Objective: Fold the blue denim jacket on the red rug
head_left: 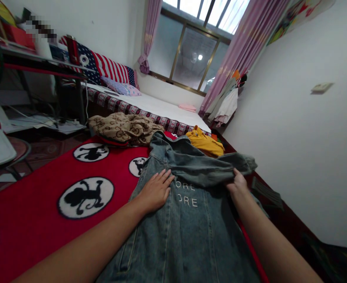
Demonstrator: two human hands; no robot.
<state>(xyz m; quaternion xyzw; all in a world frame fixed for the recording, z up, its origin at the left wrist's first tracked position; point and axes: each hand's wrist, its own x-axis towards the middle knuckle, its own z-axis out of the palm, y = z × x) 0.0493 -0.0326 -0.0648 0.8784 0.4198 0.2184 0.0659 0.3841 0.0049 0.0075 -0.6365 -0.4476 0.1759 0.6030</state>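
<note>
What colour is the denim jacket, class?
The denim jacket is faded blue-grey, seen in the head view.

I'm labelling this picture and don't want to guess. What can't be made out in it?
All in the head view:
Denim jacket: lower end cut off by the bottom edge.
Lettering: its left end hidden under folded denim.
Right hand: some fingers hidden by the sleeve.
Dark item at lower right: too dim to identify, cut off by the right edge.

Bright light fills the upper panes of the window ahead of me, purple curtains at either side. Below stands a white-topped bed between white walls. Leftward, a cluttered desk overhangs the dark reddish floor.
</note>
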